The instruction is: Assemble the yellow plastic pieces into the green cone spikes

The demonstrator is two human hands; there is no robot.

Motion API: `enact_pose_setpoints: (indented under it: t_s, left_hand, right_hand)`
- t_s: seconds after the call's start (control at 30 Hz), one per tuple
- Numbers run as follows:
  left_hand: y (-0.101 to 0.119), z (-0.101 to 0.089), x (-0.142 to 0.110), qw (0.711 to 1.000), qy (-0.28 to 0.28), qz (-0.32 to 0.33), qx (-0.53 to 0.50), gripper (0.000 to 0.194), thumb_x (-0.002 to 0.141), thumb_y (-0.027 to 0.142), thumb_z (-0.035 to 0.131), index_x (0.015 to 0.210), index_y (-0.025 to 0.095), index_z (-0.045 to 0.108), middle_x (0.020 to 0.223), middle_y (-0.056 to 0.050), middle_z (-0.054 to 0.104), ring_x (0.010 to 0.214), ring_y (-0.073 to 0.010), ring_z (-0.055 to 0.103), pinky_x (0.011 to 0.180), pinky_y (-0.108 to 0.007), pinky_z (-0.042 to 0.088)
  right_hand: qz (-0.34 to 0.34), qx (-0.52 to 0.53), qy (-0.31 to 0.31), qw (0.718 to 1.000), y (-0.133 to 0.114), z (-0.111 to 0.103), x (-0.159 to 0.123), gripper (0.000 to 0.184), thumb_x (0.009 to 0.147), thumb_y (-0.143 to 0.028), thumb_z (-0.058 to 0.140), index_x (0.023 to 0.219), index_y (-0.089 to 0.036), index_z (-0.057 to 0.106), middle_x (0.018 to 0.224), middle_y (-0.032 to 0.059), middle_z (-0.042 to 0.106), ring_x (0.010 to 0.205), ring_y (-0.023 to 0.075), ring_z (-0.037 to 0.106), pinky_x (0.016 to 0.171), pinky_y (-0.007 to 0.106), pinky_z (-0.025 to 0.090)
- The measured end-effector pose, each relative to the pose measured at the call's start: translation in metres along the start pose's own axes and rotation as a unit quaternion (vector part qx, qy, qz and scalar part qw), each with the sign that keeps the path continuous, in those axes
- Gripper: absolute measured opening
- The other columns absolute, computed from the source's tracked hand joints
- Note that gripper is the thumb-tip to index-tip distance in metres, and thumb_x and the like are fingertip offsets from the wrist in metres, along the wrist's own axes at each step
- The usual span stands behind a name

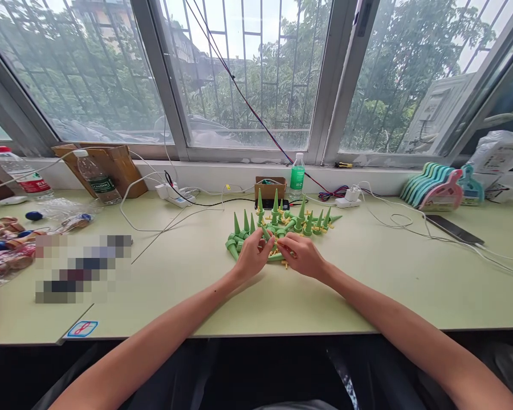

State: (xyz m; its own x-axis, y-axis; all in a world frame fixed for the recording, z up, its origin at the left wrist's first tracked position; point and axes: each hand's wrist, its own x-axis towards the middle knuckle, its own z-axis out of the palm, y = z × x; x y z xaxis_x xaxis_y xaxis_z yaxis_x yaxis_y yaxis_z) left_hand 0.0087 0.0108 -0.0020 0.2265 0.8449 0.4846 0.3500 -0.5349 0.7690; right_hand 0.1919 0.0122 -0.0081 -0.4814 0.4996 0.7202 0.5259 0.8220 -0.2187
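My left hand point(254, 250) is closed around a green plant watering spike point(265, 233), its pointed end showing above the fingers. Close beside it, my right hand point(301, 254) has its fingertips pinched together against the near end of that spike. A bit of yellow shows at those fingertips, but I cannot make out the piece. Around and behind both hands lie several more green spikes point(301, 213), some standing point up and others on their sides. Small yellow T-shaped valves point(285, 264) are scattered among them, one just below my fingers.
Behind the spikes stand a small brown box point(271, 187) and a bottle with green liquid point(297, 175). White cables and a phone point(454, 229) lie on the right, near coloured hangers point(436, 185). Bottles, bagged wooden items point(15, 245) and part of another person are at left.
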Motion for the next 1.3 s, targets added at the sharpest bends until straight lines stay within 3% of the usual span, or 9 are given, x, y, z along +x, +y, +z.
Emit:
enact_pose_setpoints:
  t_s: [0.17,0.33,0.87,1.07,1.17,1.3]
  left_hand:
    - [0.0,-0.0004,-0.0006,1.0,-0.011,0.002,-0.009,0.026,0.09,0.045,0.049,0.089,0.019,0.053,0.073,0.0,0.055,0.051,-0.0094,0.048,0.046,-0.021,0.038]
    - [0.0015,-0.0003,-0.0012,1.0,-0.02,-0.002,-0.018,0.025,0.089,0.043,0.052,0.09,0.019,0.053,0.062,0.004,0.049,0.048,-0.0086,0.044,0.045,-0.021,0.037]
    - [-0.001,0.0011,-0.0016,0.998,-0.029,0.026,-0.044,0.021,0.086,0.038,0.059,0.087,0.017,0.053,0.067,0.002,0.052,0.044,-0.0049,0.041,0.041,-0.018,0.033]
    - [0.0051,-0.0006,-0.0038,0.997,-0.049,0.053,-0.036,0.017,0.085,0.031,0.059,0.092,0.017,0.054,0.063,0.005,0.047,0.046,-0.005,0.04,0.044,-0.018,0.036]
    - [0.0065,-0.0011,-0.0048,0.996,-0.057,0.054,-0.035,0.021,0.082,0.032,0.062,0.095,0.017,0.053,0.068,0.003,0.052,0.048,-0.0056,0.045,0.045,-0.018,0.039]
    - [0.0033,0.0,-0.0051,0.997,-0.063,0.044,-0.028,0.03,0.078,0.035,0.068,0.098,0.018,0.053,0.059,0.006,0.049,0.048,-0.0072,0.047,0.046,-0.019,0.04]
  right_hand:
    - [-0.002,0.006,0.0,1.0,-0.0001,0.0002,0.0006,0.02,0.098,-0.026,0.043,0.091,-0.019,0.061,0.075,0.0031,0.056,0.063,0.0126,0.051,0.06,0.024,0.04]
    - [0.014,0.015,0.0,1.0,-0.0007,0.0,0.0014,0.024,0.099,-0.028,0.041,0.09,-0.019,0.06,0.074,0.0035,0.058,0.063,0.013,0.052,0.059,0.025,0.04]
    - [0.044,0.004,-0.004,0.999,0.005,0.0018,-0.0002,0.028,0.1,-0.031,0.038,0.084,-0.017,0.058,0.075,0.0048,0.062,0.065,0.0144,0.054,0.062,0.025,0.039]
    - [0.054,-0.01,-0.01,0.998,0.0046,0.0002,0.001,0.032,0.1,-0.032,0.036,0.08,-0.017,0.055,0.071,0.0038,0.06,0.062,0.0137,0.051,0.06,0.024,0.035]
    - [0.06,-0.022,-0.011,0.998,0.0036,-0.0011,0.0013,0.035,0.101,-0.033,0.033,0.075,-0.018,0.052,0.067,0.0027,0.056,0.06,0.0129,0.048,0.058,0.024,0.032]
    - [0.061,-0.038,-0.011,0.997,0.0026,-0.0016,0.001,0.041,0.101,-0.034,0.03,0.066,-0.019,0.043,0.059,0.0004,0.048,0.054,0.0115,0.039,0.055,0.024,0.027]
